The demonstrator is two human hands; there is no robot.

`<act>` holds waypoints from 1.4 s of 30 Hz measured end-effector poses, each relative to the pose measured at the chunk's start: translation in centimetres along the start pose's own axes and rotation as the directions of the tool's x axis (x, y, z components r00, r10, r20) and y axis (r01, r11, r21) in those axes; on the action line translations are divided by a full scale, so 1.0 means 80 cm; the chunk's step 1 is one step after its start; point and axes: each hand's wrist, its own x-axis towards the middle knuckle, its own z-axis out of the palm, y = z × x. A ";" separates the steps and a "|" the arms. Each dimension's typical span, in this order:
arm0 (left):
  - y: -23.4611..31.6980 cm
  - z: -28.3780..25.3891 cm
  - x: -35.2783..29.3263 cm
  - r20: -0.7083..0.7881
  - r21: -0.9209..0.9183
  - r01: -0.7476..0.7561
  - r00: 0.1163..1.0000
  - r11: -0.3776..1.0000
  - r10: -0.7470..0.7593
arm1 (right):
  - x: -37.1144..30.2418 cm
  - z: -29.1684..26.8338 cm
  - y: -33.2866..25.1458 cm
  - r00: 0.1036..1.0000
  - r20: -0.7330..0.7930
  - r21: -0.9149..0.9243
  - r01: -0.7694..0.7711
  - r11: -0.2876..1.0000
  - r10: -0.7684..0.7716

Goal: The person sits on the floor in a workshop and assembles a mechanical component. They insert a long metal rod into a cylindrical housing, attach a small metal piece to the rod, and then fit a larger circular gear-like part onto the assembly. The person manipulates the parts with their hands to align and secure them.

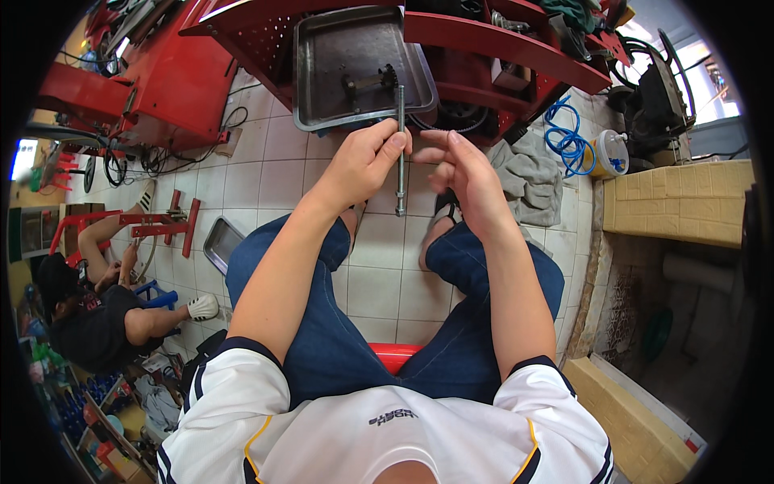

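Note:
My left hand [372, 157] is closed around a long thin metal bolt [401, 181], gripping it near its middle. The bolt points away from me, with a nut or collar on its near end. Just to the right of it, my right hand [466, 173] is raised with fingers apart and slightly blurred, holding nothing. Beyond my left hand is a grey metal tray [310, 117], and in it lies a dark shaft with a toothed gear [372, 81]. The far end of the bolt reaches over the tray's near right edge.
Red metal racks and a workbench [516, 28] stand ahead. To the right are a coiled blue hose [568, 141], a grey cloth [524, 177] and a bucket [610, 153]. Another person [97, 315] sits at left near a red stand [173, 222] and a small tray [223, 244].

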 end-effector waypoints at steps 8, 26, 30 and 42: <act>0.003 -0.001 0.000 0.009 0.002 0.044 0.999 0.999 -0.044 | -0.001 -0.001 -0.001 0.997 0.001 -0.004 -0.071 0.997 0.071; -0.010 0.004 0.001 -0.056 -0.083 -0.062 0.997 0.995 0.058 | -0.003 0.025 0.008 0.999 0.037 0.060 -0.006 0.998 0.004; -0.011 0.003 0.002 -0.077 -0.064 -0.043 0.996 0.997 0.038 | -0.006 0.025 -0.001 0.984 0.175 0.133 -0.040 0.990 0.016; -0.010 0.003 0.001 -0.071 -0.071 -0.048 0.997 0.996 0.043 | -0.010 0.037 0.002 0.981 0.178 0.216 -0.120 0.969 0.082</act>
